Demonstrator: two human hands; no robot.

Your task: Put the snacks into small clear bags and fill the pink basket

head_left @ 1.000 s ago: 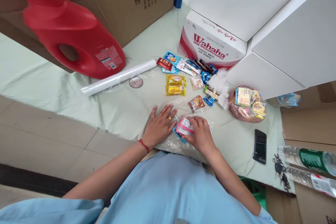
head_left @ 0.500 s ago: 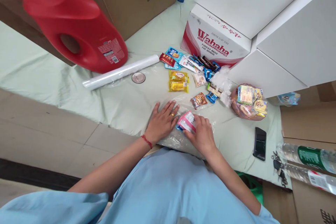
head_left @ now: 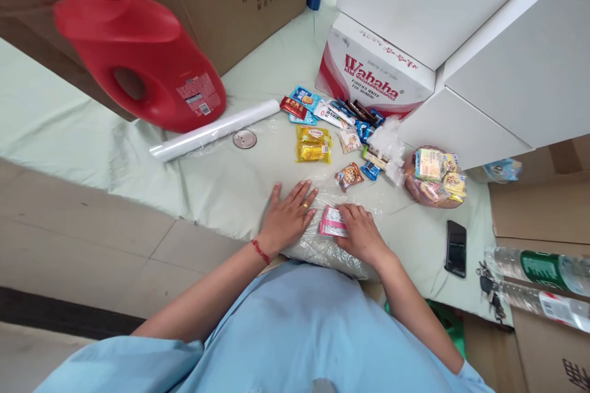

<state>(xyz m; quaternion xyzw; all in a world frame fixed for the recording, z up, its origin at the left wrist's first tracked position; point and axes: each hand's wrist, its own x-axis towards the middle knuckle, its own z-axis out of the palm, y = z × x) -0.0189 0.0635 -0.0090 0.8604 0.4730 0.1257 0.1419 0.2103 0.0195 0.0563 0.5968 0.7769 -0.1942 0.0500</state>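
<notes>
A sheet of clear plastic wrap (head_left: 327, 253) lies at the table's near edge, in front of my body. My left hand (head_left: 286, 216) rests flat on its left part, fingers spread, with nothing held. My right hand (head_left: 362, 232) has its fingers closed on the right end of a small pink and white snack packet (head_left: 332, 222), which is on the wrap. Just beyond are a brown cookie packet (head_left: 349, 177) and a yellow twin snack pack (head_left: 313, 143). A cream-coloured packet (head_left: 350, 140) and a small blue packet (head_left: 370, 171) are close by.
A roll of plastic wrap (head_left: 216, 130) and a round disc (head_left: 244, 139) lie left, before a red jug (head_left: 152, 67). Several snacks lie by a Wahaha carton (head_left: 373, 70). To the right are a basket of snacks (head_left: 433, 193), a phone (head_left: 456, 249), keys (head_left: 489, 288) and bottles (head_left: 544, 304).
The pink and white packet has turned and shifted slightly right in my right hand; its blue edge no longer shows. My left hand stays flat on the wrap. The view has tilted a little.
</notes>
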